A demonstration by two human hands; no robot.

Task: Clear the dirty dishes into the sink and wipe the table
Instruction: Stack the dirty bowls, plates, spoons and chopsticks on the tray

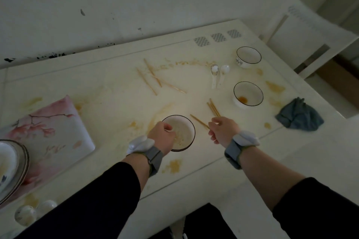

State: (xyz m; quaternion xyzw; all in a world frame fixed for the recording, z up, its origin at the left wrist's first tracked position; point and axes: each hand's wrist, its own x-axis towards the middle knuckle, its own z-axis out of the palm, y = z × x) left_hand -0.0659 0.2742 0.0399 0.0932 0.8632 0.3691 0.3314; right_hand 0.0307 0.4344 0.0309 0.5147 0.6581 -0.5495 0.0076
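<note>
A white table (108, 103) smeared with yellow-brown stains holds dirty dishes. My left hand (162, 135) grips the near-left rim of a dark-rimmed bowl (184, 132) with food residue. My right hand (223, 130) pinches a chopstick (199, 121) lying just right of that bowl. Another pair of chopsticks (213, 107) lies beyond my right hand. Two more bowls (248, 93) (248, 56) stand at the right, with two white spoons (217, 74) beside them. Loose chopsticks (153, 77) are scattered mid-table. A blue-grey cloth (300, 115) is crumpled at the right edge.
A pink floral tray or mat (50, 134) lies at the left, with stacked plates (13, 167) on its near-left end. Two small white spoons or cups (35, 213) sit at the bottom left. The wall runs along the table's far side. A cabinet (310, 44) stands at the right.
</note>
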